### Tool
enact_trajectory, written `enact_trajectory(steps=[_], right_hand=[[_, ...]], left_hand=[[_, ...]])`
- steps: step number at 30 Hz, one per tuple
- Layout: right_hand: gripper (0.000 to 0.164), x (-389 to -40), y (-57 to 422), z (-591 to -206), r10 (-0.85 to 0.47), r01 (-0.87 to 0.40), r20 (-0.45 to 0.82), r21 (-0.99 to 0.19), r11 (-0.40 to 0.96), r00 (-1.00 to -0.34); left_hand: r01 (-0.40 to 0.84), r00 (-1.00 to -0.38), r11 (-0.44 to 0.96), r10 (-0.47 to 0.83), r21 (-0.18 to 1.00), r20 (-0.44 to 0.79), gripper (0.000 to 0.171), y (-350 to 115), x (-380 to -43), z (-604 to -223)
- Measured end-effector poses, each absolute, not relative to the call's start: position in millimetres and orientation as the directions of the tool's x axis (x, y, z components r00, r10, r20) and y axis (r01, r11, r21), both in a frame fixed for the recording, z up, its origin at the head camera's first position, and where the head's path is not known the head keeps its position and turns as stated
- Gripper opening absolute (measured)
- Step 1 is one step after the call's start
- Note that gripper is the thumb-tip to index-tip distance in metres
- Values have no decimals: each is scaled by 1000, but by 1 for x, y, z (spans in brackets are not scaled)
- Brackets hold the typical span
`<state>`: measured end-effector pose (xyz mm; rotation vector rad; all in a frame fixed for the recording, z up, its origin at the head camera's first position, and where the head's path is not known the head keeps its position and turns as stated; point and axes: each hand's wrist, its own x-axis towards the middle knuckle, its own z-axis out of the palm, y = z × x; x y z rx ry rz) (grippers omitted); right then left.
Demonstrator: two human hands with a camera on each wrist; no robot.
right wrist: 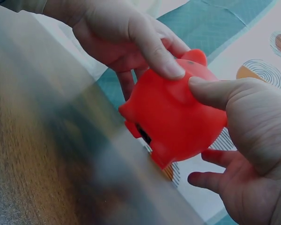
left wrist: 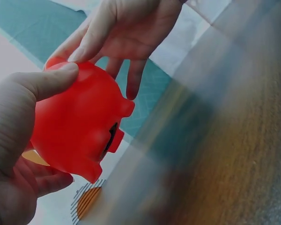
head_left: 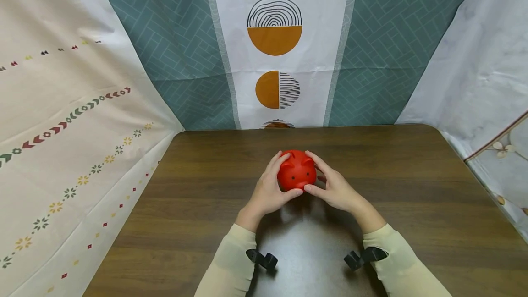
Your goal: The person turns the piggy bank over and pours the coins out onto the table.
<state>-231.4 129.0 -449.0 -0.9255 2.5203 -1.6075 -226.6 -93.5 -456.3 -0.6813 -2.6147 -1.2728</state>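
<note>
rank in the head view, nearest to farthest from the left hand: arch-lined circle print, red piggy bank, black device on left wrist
1. Red piggy bank: touching the left hand, at its right
2. Black device on left wrist: toward the wearer
3. Arch-lined circle print: high on the hanging cloth

Brown table [head_left: 185, 223], patterned cloth backdrop [head_left: 317, 40]

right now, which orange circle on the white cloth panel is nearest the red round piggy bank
The lowest orange, black-striped circle, partly hidden behind the brown wooden table; the others sit higher, farther from the red round piggy bank.
</note>
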Motion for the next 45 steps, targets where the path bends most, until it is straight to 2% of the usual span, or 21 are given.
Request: enact_trajectory(steps=[6, 12, 26, 45], right_hand=[[91, -219, 125, -426, -491, -489, 326, -836, 250, -808], [90, -209, 124, -410, -486, -504, 337, -821, 267, -806], [84, -202, 122, -401, -454, -500, 365, -837, 223, -813], [87, -197, 118, -397, -455, -520, 364, -804, 287, -813]], left_hand=[[473, -880, 514, 323, 716, 349, 87, -94, -225, -450], [474, -879, 508, 313, 719, 359, 87, -93, -222, -444], [497, -866, 422, 300, 758, 401, 81, -90, -220, -437], [464, -883, 397, 276, 792, 380, 77, -91, -217, -434]])
